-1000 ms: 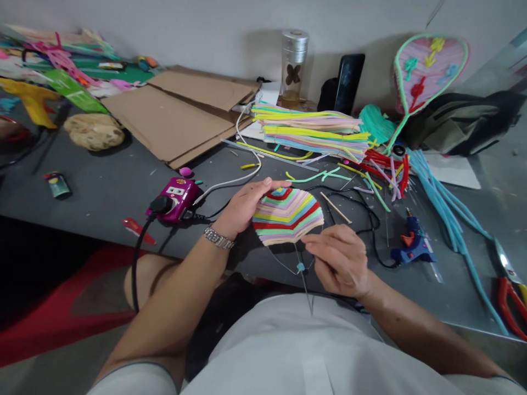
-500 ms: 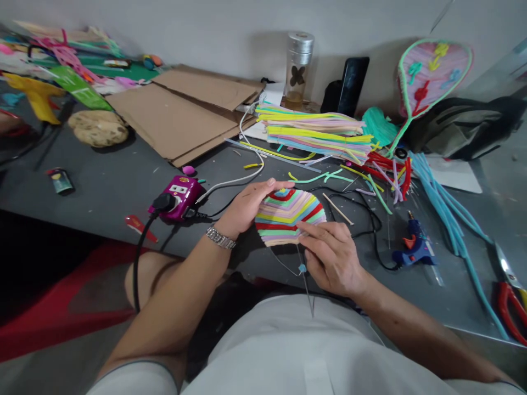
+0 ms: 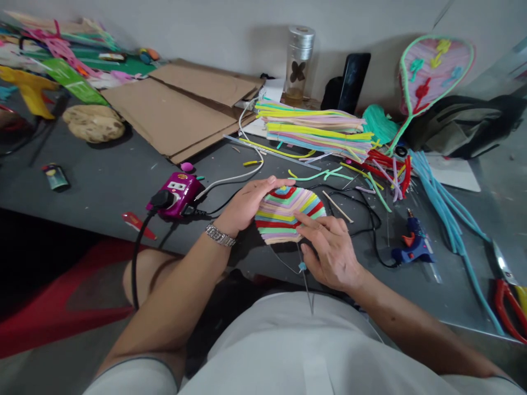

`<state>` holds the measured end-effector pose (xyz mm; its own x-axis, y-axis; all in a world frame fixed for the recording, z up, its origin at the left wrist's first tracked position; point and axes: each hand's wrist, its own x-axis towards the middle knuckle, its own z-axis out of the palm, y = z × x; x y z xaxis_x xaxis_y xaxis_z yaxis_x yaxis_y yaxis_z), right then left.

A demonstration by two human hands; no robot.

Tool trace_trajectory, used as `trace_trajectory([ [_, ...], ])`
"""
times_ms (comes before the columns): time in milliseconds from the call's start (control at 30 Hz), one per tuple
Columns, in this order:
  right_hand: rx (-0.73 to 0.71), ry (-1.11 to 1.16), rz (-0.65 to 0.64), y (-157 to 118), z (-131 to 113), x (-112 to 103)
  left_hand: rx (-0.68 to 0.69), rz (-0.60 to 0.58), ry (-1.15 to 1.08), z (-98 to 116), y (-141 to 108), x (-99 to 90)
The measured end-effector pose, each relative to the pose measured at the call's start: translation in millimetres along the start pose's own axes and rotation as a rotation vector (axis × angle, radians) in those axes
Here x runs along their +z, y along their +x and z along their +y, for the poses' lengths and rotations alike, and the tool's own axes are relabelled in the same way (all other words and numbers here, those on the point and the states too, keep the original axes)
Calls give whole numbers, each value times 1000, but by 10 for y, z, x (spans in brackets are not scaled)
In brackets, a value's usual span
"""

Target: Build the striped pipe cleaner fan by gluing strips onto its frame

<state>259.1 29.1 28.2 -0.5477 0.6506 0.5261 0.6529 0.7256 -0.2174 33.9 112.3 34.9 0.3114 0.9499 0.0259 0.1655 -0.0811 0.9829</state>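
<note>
A rounded fan [image 3: 284,218] of pipe-cleaner stripes in red, yellow, green, pink and blue lies in front of me, with bare wires and a small blue piece [image 3: 302,266] at its near edge. My left hand [image 3: 251,204], a metal watch on its wrist, rests along the fan's upper left edge with fingers stretched out. On the lower right part of the stripes, my right hand [image 3: 329,249] lays its extended index finger. Its thumb is apart from the fingers, and the other fingers are slightly bent. The fan's underside is hidden.
Right of the fan sits a blue glue gun [image 3: 414,244], near red-handled scissors [image 3: 504,296]. Behind lie pipe-cleaner bundles [image 3: 317,129] and a finished-looking fan [image 3: 436,71]. A purple power socket [image 3: 179,192] with cables, cardboard [image 3: 173,112] and a bottle [image 3: 298,66] stand around.
My right index finger has shifted slightly up across the stripes. The left hand stays at the fan's edge, and the whole view has moved a little.
</note>
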Motion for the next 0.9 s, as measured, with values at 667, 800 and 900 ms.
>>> trace_trajectory([
  [667,14,178,70,-24,65,-4,-2,19,-2,-35,-5,1],
  [800,250,494,167,-52,131,-23,11,109,4,-167,55,-7],
  [900,468,721,252,-47,167,-60,103,203,120,-254,135,-37],
])
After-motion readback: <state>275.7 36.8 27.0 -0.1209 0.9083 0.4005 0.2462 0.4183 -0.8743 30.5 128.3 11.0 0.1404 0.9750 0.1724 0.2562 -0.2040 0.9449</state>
